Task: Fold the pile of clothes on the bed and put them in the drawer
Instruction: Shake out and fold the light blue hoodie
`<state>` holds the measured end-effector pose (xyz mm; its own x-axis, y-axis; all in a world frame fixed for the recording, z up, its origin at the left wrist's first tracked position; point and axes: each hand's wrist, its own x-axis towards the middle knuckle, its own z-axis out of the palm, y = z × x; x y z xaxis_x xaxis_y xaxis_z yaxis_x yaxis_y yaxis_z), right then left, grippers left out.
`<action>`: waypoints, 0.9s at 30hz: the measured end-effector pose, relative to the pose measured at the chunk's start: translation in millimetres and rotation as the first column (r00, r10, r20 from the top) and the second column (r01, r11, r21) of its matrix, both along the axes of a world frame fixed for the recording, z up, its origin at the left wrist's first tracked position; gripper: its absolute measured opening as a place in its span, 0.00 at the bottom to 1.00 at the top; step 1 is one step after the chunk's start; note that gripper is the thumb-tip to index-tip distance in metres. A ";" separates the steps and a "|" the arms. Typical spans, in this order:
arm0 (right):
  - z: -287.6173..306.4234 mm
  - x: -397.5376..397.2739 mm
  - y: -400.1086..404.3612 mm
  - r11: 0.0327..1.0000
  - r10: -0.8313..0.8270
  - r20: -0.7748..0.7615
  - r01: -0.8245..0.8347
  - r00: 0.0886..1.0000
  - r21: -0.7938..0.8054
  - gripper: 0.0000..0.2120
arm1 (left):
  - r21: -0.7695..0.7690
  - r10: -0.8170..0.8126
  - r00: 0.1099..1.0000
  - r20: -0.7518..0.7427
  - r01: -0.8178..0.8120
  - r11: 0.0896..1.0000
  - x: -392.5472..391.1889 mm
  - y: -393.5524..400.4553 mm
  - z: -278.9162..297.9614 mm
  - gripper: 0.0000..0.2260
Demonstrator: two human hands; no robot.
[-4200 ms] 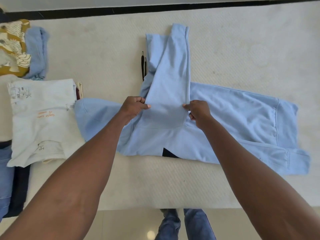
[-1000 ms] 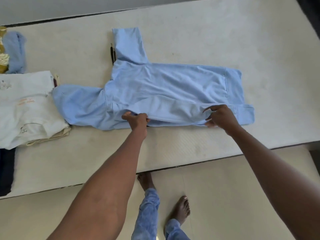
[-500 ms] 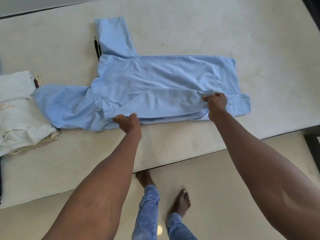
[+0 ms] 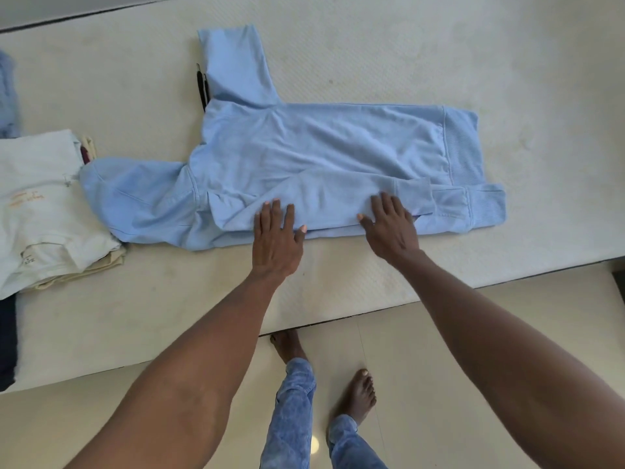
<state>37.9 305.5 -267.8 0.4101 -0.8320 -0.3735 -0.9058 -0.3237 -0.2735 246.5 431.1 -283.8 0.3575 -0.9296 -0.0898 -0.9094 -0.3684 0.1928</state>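
Note:
A light blue hoodie [image 4: 314, 147] lies flat across the cream mattress [image 4: 406, 45], hood to the left, hem to the right. One sleeve sticks up toward the far side; the near sleeve is folded along the front edge of the body. My left hand [image 4: 275, 236] lies flat with straight fingers on that folded sleeve near its middle. My right hand [image 4: 392, 228] presses flat on the sleeve further right, close to the cuff. Black drawstring tips [image 4: 202, 86] show beside the upper sleeve.
A folded white top [image 4: 40, 204] sits on a stack of clothes at the left, touching the hood. More blue cloth [image 4: 6, 96] lies at the far left edge. The mattress front edge runs just below my wrists; my bare feet stand on the tiled floor [image 4: 406, 367].
Both hands let go of the near sleeve they were pinching and now lie flat on it. The sleeve has been laid along the hoodie's front edge.

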 end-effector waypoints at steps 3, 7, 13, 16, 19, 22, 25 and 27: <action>-17.4 -19.2 13.6 0.991 -0.088 -0.133 0.100 0.987 0.084 0.30 | 0.074 -0.075 0.992 0.103 0.067 0.995 16.2 6.3 -25.0 0.25; -14.0 -20.2 20.4 0.968 -0.215 -0.109 0.226 0.970 0.105 0.34 | 0.243 -0.117 0.990 0.082 0.094 0.965 26.8 6.9 -30.0 0.27; -10.6 -28.4 7.2 0.978 -0.195 -0.176 0.205 0.965 0.042 0.33 | 0.125 -0.002 0.998 -0.057 0.009 0.992 13.8 -10.3 -2.2 0.28; -14.8 -46.5 -6.8 0.972 -0.186 -0.178 0.207 0.966 0.109 0.32 | 0.361 0.036 0.993 -0.115 0.008 0.932 14.7 -12.6 -13.0 0.28; -10.1 -47.9 -11.7 0.993 -0.121 -0.139 0.121 0.983 -0.011 0.30 | 0.365 0.027 0.989 -0.142 0.027 0.931 18.0 -24.4 -1.5 0.28; -6.8 -58.8 -15.6 0.999 0.010 -0.106 -0.014 0.994 -0.036 0.28 | 0.306 0.042 0.995 -0.086 -0.014 0.952 26.2 -31.5 7.1 0.27; 7.1 -51.4 -34.0 0.995 -0.101 -0.109 0.098 0.989 -0.031 0.23 | 0.232 0.009 1.000 0.015 -0.012 0.973 36.8 -40.3 14.4 0.19; 15.1 -38.4 -45.5 0.989 -0.010 0.008 0.011 1.000 -0.150 0.17 | 0.054 -0.024 1.000 0.011 0.023 0.998 40.2 -57.4 19.0 0.13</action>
